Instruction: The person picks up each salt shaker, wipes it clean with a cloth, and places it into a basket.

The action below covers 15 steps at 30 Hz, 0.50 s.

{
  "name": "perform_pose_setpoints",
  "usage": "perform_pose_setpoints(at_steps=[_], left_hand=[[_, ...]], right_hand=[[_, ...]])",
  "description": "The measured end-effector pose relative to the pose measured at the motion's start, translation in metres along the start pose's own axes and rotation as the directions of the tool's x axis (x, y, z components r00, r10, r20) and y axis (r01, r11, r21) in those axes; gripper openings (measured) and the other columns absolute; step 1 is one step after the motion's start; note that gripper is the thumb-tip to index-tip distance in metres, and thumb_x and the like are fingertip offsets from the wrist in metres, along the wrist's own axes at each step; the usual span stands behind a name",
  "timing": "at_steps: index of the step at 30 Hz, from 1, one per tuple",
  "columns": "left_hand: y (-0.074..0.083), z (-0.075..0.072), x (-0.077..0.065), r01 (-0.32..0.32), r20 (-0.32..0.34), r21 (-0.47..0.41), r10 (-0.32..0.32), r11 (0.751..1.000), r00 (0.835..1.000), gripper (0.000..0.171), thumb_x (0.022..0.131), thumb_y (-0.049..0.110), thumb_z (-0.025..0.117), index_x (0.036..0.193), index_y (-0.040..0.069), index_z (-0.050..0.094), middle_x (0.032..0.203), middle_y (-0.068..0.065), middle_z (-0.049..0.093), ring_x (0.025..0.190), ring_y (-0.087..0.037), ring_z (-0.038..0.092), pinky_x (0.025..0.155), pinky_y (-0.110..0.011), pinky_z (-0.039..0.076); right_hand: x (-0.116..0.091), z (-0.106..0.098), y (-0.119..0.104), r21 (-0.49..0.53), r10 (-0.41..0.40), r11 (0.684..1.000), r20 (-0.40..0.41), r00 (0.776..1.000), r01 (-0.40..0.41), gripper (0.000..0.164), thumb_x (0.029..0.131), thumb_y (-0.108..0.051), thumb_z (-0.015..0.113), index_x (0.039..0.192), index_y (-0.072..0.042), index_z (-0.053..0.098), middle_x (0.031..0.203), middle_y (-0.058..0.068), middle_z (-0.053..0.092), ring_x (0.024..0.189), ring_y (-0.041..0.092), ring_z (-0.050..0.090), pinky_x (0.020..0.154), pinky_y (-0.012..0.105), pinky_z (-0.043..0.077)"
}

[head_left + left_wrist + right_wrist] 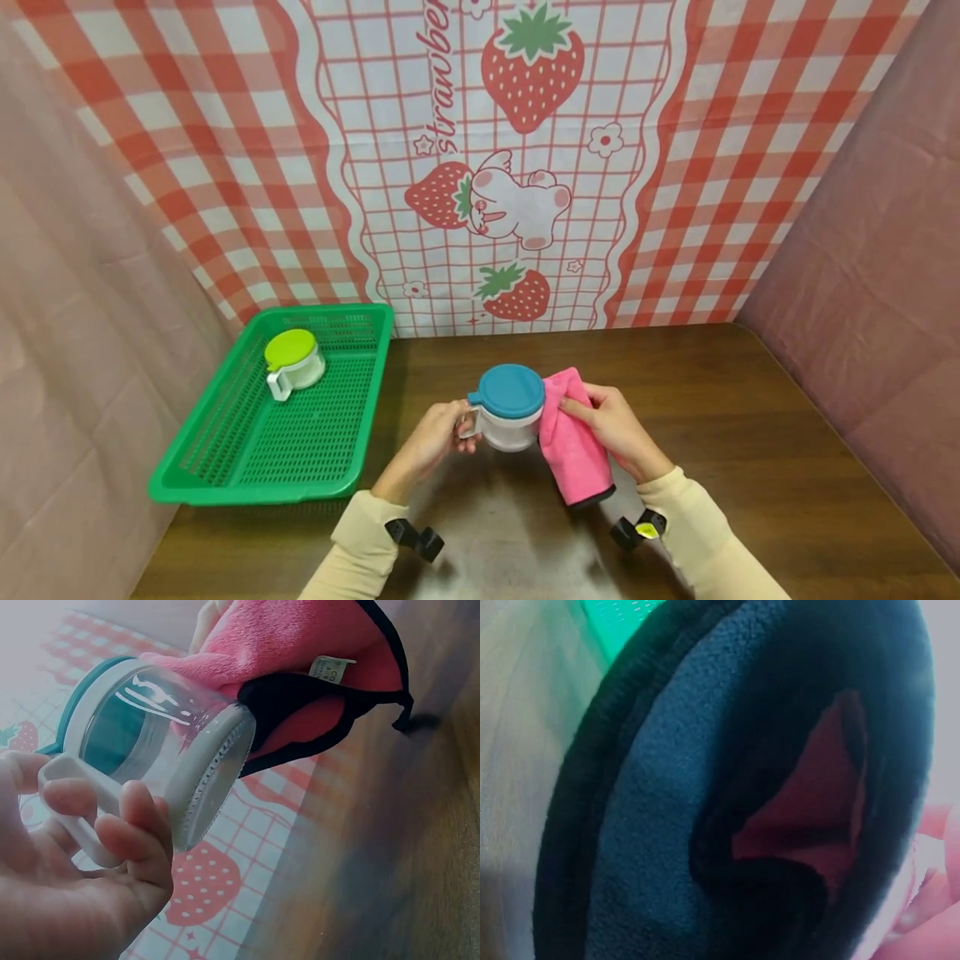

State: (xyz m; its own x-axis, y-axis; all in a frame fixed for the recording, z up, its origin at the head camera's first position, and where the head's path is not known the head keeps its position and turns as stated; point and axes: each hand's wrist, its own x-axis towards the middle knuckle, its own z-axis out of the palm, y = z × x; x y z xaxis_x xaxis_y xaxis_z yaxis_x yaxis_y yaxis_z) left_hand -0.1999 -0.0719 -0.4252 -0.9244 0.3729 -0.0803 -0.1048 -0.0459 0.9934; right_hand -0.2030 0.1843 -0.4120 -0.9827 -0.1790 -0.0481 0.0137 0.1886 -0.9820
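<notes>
My left hand (438,432) grips the white handle of a clear seasoning jar (510,429) that has a blue lid (512,391). In the left wrist view the jar (161,742) is tilted, its ribbed base facing right, with fingers curled through the handle. A pink cloth (573,446) with dark edging is pinched between the thumb and fingers of my right hand (618,425). The cloth lies against the jar's right side. Folds of the cloth (652,802) fill most of the right wrist view and hide much of that hand.
A green basket (367,433) stands on the left of the wooden table (750,467). Inside it sits a similar jar with a lime-green lid (291,348). A strawberry-print curtain (517,167) hangs behind the table, and pink drapes (862,183) close off both sides.
</notes>
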Motion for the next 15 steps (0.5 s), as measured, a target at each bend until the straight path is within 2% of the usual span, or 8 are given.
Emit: perform_pose_setpoints(at_steps=[9,13,15], left_hand=[[0.0024,0.0053,0.0003,-0.014,-0.091,0.052,0.019,0.999,0.996,0.038,0.090,0.015,0.033,0.054,0.003,0.036,0.052,-0.002,0.047,0.047,-0.010,0.050,0.050,-0.021,0.040],[0.0043,0.0064,-0.0008,0.006,-0.100,0.063,0.000,0.998,0.995,0.040,0.092,0.013,0.031,0.055,0.000,0.036,0.051,-0.003,0.047,0.048,-0.011,0.050,0.050,-0.022,0.040],[0.0061,0.0072,-0.0021,0.004,-0.089,0.075,0.003,0.997,0.996,0.041,0.093,0.011,0.030,0.055,-0.005,0.034,0.051,-0.003,0.046,0.049,-0.011,0.050,0.051,-0.022,0.040]], right_hand=[[-0.0022,0.0048,-0.0019,-0.061,-0.032,0.998,-0.037,0.999,0.029,0.029,0.082,-0.023,0.063,0.095,0.003,0.061,0.063,-0.003,0.052,0.052,0.008,0.049,0.049,0.022,0.043],[-0.0049,0.0061,-0.0017,-0.068,-0.019,0.998,-0.038,0.999,0.016,0.029,0.082,-0.023,0.063,0.094,0.003,0.062,0.062,-0.001,0.051,0.051,0.009,0.049,0.049,0.022,0.043],[-0.0058,0.0063,-0.0016,-0.069,-0.015,0.998,-0.041,0.999,0.012,0.028,0.082,-0.023,0.063,0.095,0.003,0.062,0.063,-0.001,0.051,0.052,0.009,0.049,0.049,0.022,0.043]])
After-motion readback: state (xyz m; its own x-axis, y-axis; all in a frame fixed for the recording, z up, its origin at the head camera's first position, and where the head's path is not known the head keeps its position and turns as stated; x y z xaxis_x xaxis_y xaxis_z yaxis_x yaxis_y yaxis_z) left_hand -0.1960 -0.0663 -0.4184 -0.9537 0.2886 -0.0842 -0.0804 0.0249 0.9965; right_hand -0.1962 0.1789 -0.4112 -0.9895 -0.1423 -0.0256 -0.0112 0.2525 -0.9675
